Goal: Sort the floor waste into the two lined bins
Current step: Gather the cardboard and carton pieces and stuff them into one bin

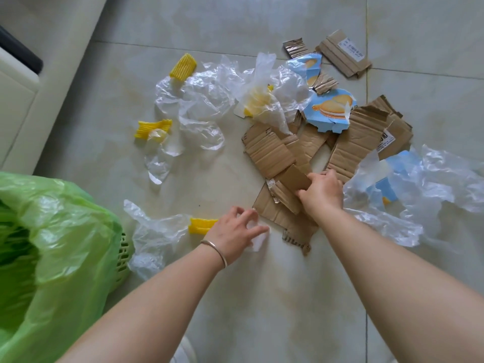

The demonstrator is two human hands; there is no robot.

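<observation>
Head view, left to right: green-lined bin [78, 231] at the left edge, second bin not in view; left hand [235, 231] with fingers spread and curling onto a clear plastic scrap [258, 241] beside a yellow foam piece [200, 225] on the floor [222, 179]. Right hand [323, 192] has its grip closed round a cardboard piece [294, 179] on the cardboard pile [340, 142]. Risk: thin film could slip from the loose left grip, and cardboard may drag neighbouring pieces or go into the wrong bin.

My arms are bare, with no sleeves on them. I wear one thin, shiny silver bangle [215, 251] round my left wrist. My right wrist has nothing.
</observation>
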